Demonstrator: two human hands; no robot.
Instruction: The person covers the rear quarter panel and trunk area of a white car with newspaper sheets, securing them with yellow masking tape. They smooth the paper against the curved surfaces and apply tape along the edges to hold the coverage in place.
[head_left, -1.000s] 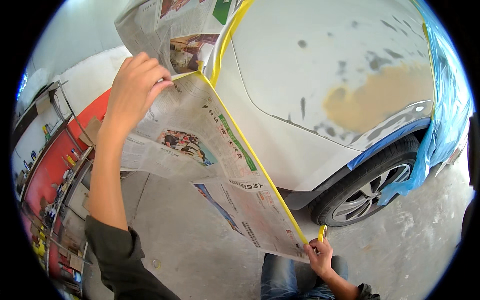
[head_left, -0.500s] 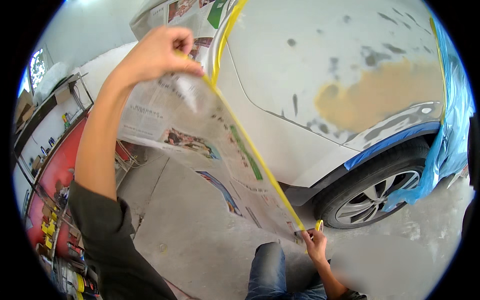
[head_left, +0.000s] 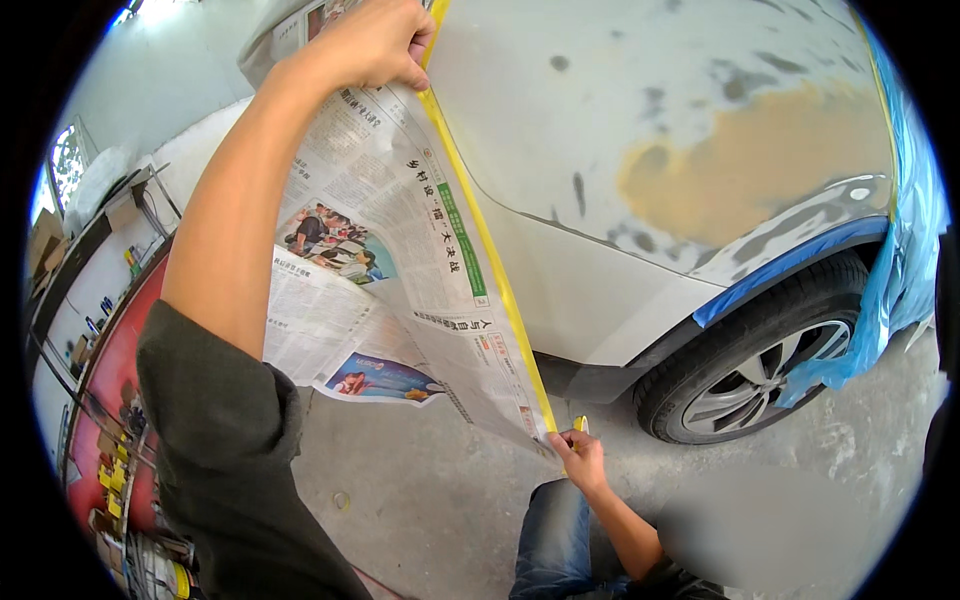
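Two hands are stretching one sheet of newspaper (head_left: 400, 270) against the side of a car (head_left: 640, 150). The left hand (head_left: 375, 42) is reaching up at the top of the picture, its fingers curled shut and pinching the paper's upper corner where the yellow masking tape (head_left: 490, 250) begins. The right hand (head_left: 580, 458) is working low down, just above a knee in blue jeans (head_left: 555, 535), with its fingers closed on the paper's bottom corner and the tape's lower end. Between the two hands the tape is running in a taut diagonal line along the paper's edge, lying against the pale body panel. That panel is showing grey sanded spots and a tan patch of filler (head_left: 740, 170) above the wheel arch. A strip of blue tape (head_left: 790, 265) is following the arch over the tyre (head_left: 760, 370), and blue plastic sheeting (head_left: 905, 250) is hanging at the far right. At the far left, red shelving (head_left: 105, 400) is holding small items too blurred to tell apart. Everything is standing on a grey concrete floor (head_left: 420, 500).
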